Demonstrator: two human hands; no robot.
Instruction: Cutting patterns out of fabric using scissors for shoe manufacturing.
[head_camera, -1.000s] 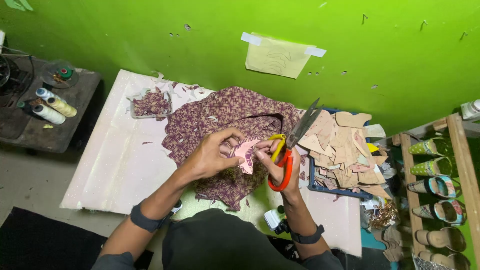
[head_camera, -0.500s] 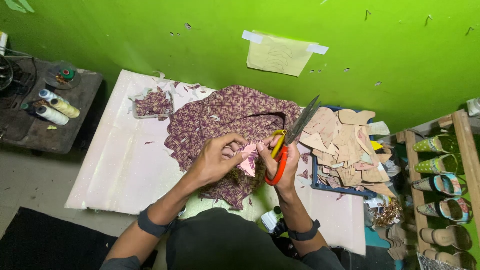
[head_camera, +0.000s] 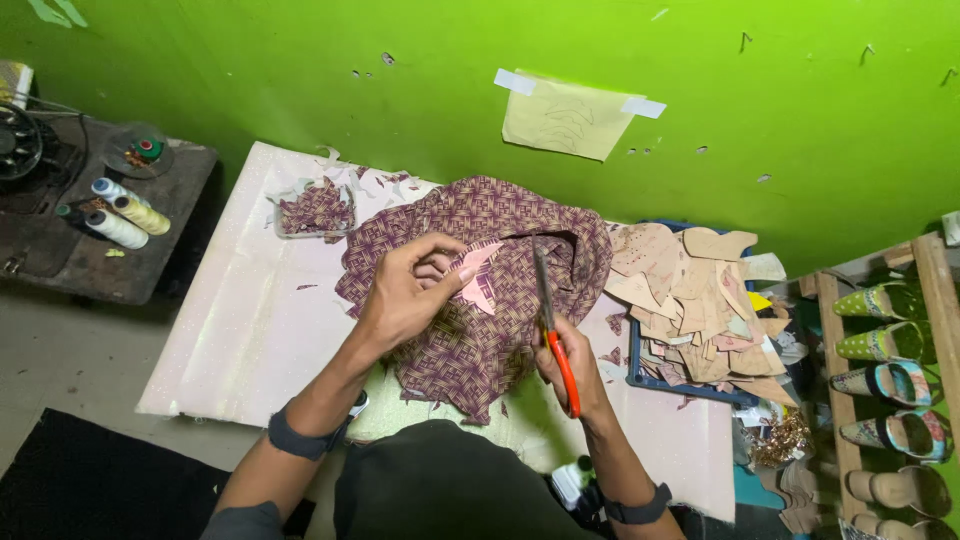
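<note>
My left hand (head_camera: 408, 290) pinches a small pink cut-out piece (head_camera: 478, 277) above a heap of purple patterned fabric (head_camera: 470, 330). My right hand (head_camera: 565, 372) grips orange-handled scissors (head_camera: 552, 335), with the blades pointing up and away from me, just right of the pink piece. The fabric lies spread over a pale pink work board (head_camera: 240, 330). Both wrists wear dark bands.
A blue tray (head_camera: 640, 375) piled with tan cardboard patterns (head_camera: 690, 290) sits right of the fabric. A small container of purple scraps (head_camera: 315, 208) stands at the back left. Thread spools (head_camera: 120, 215) rest on a dark table. Decorated shoes (head_camera: 885, 345) fill a wooden rack. A paper sheet (head_camera: 570, 115) is taped to the green wall.
My left hand has lifted the pink piece up and away from the scissors. The scissors have swung upright and separated from the piece. The view has shifted slightly.
</note>
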